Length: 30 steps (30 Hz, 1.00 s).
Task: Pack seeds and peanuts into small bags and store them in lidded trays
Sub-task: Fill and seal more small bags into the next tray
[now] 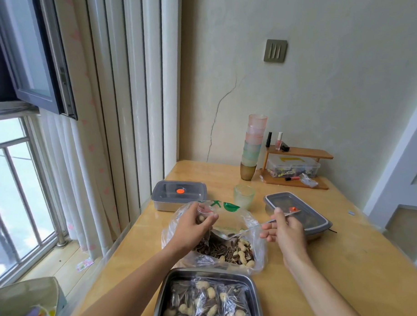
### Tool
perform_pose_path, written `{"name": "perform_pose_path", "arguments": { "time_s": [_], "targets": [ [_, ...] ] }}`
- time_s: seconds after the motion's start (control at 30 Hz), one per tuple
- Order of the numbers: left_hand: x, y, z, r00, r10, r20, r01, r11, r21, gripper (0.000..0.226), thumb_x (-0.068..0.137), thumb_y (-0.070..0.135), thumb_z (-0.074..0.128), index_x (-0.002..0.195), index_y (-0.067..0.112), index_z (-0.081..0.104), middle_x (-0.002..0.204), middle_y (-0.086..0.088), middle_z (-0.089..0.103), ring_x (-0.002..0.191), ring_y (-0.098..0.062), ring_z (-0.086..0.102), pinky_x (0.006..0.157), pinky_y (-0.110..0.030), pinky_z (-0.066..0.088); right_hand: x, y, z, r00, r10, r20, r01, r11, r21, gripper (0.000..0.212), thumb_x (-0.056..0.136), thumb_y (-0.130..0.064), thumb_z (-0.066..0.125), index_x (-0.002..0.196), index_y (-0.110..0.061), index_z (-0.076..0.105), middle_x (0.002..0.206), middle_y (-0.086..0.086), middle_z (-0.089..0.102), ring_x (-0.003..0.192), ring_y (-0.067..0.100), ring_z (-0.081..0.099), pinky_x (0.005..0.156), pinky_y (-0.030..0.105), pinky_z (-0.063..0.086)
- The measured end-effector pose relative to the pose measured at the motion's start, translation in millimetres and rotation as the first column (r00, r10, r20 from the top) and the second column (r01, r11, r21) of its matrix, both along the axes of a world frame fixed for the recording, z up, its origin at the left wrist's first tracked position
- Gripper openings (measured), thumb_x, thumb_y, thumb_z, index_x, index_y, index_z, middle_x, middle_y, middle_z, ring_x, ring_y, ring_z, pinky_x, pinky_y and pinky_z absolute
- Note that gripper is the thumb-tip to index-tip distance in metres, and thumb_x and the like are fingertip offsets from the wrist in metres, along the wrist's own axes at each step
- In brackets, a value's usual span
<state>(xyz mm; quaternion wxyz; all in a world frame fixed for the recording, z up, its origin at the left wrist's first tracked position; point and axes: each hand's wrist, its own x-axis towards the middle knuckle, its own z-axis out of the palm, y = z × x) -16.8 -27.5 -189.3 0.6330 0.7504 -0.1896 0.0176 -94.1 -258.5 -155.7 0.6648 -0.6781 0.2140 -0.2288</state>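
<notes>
A big clear plastic bag (pixel 248 218) lies open on the wooden table, holding striped sunflower seeds and peanuts (pixel 229 250). My left hand (pixel 193 225) holds a small clear bag (pixel 204 211) with a few seeds in it, above the big bag. My right hand (pixel 287 230) grips a metal spoon (pixel 250 228) whose bowl rests over the seed pile. An open steel tray (pixel 252 284) at the front edge holds several filled small bags (pixel 207 302).
A lidded steel tray (pixel 179 194) with an orange valve stands at the back left, another lidded tray (pixel 297 214) at the right. A green cup (pixel 243 195), stacked cups (pixel 253 144) and a wooden rack (pixel 297 165) stand by the wall.
</notes>
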Motion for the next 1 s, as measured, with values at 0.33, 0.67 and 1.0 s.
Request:
{"name": "perform_pose_path", "arguments": {
  "time_s": [0.33,0.67,1.0],
  "targets": [
    [3,3,4,1.000,-0.009,-0.017,0.008,1.000,-0.015,0.030,0.095,0.042,0.070,0.109,0.017,0.059,0.095,-0.020,0.070,0.071,-0.014,0.064,0.066,-0.029,0.053,-42,19,24,0.993,-0.039,0.111,0.052,0.992,-0.113,0.048,0.105,-0.041,0.055,0.085,0.002,0.063,0.060,0.015,0.071,0.051,0.035,0.071,0.049,0.036,0.056],
    [-11,18,0,0.999,0.026,-0.043,-0.021,0.991,0.130,0.046,0.081,0.060,0.070,0.104,0.020,0.060,0.096,-0.018,0.072,0.079,-0.024,0.069,0.078,-0.049,0.058,-77,26,35,0.976,-0.123,0.181,0.160,0.966,-0.203,0.043,0.105,-0.030,0.061,0.073,-0.002,0.065,0.052,0.010,0.068,0.046,0.032,0.070,0.059,0.049,0.062],
    [-23,19,7,0.999,0.009,-0.034,-0.002,0.980,0.199,0.026,0.095,0.034,0.072,0.108,0.015,0.059,0.099,-0.023,0.071,0.071,-0.017,0.066,0.069,-0.036,0.058,-84,44,19,0.961,-0.070,0.267,0.198,0.847,-0.493,0.033,0.101,-0.025,0.067,0.072,-0.011,0.059,0.056,-0.007,0.070,0.042,0.009,0.067,0.049,0.036,0.057]
  ]
}}
